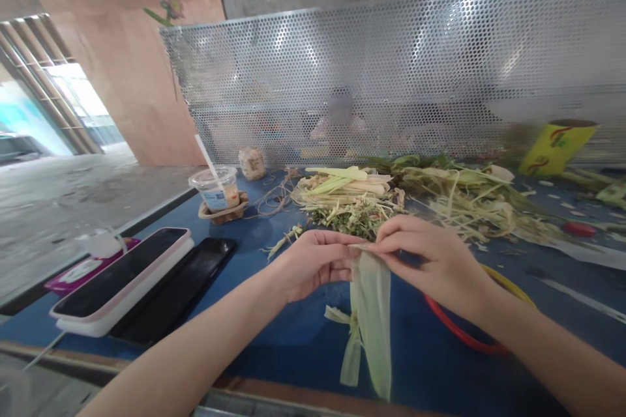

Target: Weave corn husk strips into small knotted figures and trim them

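My left hand [313,260] and my right hand [430,257] meet above the blue table [274,332], both pinching the top edge of a pale green corn husk leaf [374,319]. The leaf hangs down from my fingertips toward the table's near edge. A narrower strip of husk [351,352] dangles beside it on the left. Beyond my hands lies a pile of husks, stalks and green scraps [352,199].
A phone in a pink case [122,277] and a black phone [180,296] lie at the left. A plastic cup with a spoon [218,189] stands behind them. Red and yellow rings [460,332] lie under my right wrist. A yellow cup [557,146] stands by the perforated metal screen [391,71].
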Action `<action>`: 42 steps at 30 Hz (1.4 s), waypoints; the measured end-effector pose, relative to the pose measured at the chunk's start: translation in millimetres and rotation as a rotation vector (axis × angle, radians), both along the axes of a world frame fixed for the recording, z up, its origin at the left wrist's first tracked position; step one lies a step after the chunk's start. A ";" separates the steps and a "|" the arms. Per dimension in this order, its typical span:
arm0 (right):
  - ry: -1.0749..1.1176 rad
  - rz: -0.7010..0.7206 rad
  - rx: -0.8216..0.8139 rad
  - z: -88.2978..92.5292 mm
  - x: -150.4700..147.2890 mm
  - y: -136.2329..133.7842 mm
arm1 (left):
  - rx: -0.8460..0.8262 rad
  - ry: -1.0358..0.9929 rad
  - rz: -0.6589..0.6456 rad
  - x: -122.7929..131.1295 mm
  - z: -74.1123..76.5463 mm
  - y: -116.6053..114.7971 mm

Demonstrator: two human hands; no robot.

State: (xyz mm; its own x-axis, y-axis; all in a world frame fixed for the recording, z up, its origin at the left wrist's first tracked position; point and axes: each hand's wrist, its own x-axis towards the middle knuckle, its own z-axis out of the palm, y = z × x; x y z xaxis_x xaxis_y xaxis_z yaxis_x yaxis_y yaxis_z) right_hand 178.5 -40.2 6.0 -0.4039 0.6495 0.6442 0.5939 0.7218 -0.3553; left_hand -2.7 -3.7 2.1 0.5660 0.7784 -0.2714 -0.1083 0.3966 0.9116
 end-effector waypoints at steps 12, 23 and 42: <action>-0.197 0.094 0.063 4.6 10.2 -0.5 | -0.009 -0.032 -0.033 -1.9 0.7 -0.4; 0.298 0.092 -0.494 -1.8 1.7 8.9 | 0.044 -0.029 0.001 -0.6 -2.6 0.5; 0.172 -0.008 -0.513 -2.1 3.5 8.1 | 0.514 0.224 0.010 3.3 -5.0 -0.2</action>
